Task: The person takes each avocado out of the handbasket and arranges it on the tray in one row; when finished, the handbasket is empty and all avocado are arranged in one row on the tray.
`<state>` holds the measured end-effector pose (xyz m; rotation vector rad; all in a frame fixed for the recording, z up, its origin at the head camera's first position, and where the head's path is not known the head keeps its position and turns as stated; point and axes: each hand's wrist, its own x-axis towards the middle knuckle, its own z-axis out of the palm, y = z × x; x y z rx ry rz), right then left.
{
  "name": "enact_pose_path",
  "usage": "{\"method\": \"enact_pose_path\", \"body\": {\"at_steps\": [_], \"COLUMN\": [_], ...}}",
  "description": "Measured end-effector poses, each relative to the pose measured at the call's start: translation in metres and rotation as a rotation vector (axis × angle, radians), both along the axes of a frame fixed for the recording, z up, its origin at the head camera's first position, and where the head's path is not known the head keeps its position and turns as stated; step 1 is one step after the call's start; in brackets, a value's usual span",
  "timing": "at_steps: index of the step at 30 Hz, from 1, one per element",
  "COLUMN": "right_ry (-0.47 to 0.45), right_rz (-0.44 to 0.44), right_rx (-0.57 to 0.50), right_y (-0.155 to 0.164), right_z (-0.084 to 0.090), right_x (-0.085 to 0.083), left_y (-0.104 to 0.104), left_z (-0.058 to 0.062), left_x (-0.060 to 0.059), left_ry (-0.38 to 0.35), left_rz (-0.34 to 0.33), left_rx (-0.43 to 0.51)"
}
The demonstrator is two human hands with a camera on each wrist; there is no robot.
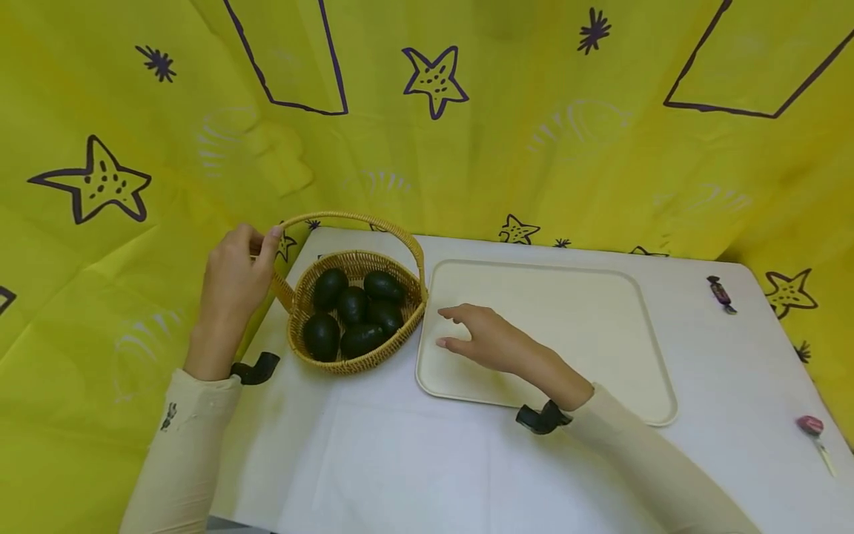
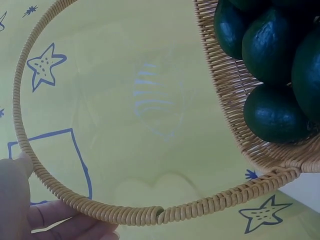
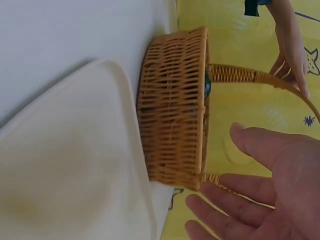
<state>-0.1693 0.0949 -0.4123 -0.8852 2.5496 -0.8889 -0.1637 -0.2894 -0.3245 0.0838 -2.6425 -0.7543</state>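
Observation:
A woven wicker basket [image 1: 299, 297] with a tall hoop handle [image 1: 373, 220] stands at the table's left edge, and several dark green avocados [image 1: 351, 305] lie in it. My left hand [image 1: 233, 278] holds the handle [image 2: 125, 214] at its left side, fingers curled round the wicker. My right hand [image 1: 480, 335] hovers open over the left part of a cream tray [image 1: 600, 326], fingers spread and pointing at the basket [image 3: 172, 107]. The avocados [image 2: 272, 45] fill the left wrist view's upper right.
A white table [image 1: 414, 460] is backed by a yellow cloth with purple stars [image 1: 434, 78]. A wrapped sweet [image 1: 722, 293] lies at the far right, a pink-topped lollipop [image 1: 814, 430] near the right edge. The tray [image 3: 65, 165] touches the basket's side.

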Motion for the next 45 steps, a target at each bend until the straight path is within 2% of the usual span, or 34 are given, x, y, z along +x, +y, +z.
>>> {"method": "enact_pose_path", "body": {"at_steps": [10,22,32,39,45], "right_ry": [0.056,0.052,0.066,0.076,0.047], "right_rz": [0.139,0.19,0.28,0.296,0.287], "right_rx": [-0.029,-0.006,0.17,0.267,0.338], "right_y": [-0.051,-0.107,-0.161,-0.19,-0.204], "right_z": [0.011,0.021,0.028,0.023,0.022], "right_x": [-0.011,-0.021,-0.032,-0.036,-0.035], "left_y": [-0.001,0.0,-0.001,-0.003,-0.001], "left_z": [-0.001,-0.001,0.0,0.001,0.001], "left_x": [-0.002,-0.003,-0.002,-0.001,-0.002], "left_ry": [0.004,0.023,0.015,0.0,-0.005], "left_rz": [-0.003,0.0,0.004,0.013,0.008], "left_rx": [-0.003,-0.007,-0.011,-0.015,-0.012]}}
